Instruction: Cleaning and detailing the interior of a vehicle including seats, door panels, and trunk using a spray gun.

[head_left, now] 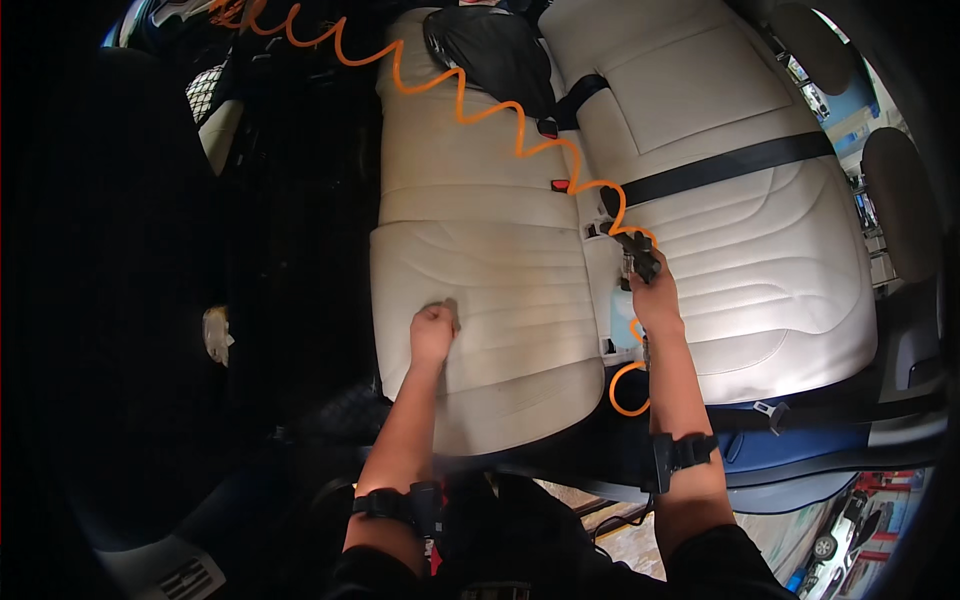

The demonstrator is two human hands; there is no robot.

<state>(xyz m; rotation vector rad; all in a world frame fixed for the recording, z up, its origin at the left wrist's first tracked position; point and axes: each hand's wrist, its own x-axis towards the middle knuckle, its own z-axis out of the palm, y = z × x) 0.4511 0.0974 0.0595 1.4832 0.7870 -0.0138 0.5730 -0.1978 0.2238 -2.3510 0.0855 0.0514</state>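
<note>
My right hand [658, 296] grips a black spray gun [637, 255] above the gap between the seat cushion and the backrest. A pale blue container [624, 319] shows below the gun, partly hidden by my hand. An orange coiled air hose [519, 127] runs from the upper left to the gun area, with a loop hanging by my right forearm. My left hand [433, 328], fingers curled, rests at the light beige rear seat cushion [517, 300]; whether it holds something is unclear. Brownish discolouration shows on the cushion.
A black plastic bag [491, 56] lies at the far end of the seat. A black seat belt [727, 166] crosses the beige backrest [787, 247]. Red buckles [560, 185] sit at the seam. Dark footwell and front seat are at left; another belt with a metal tongue [766, 409] lies lower right.
</note>
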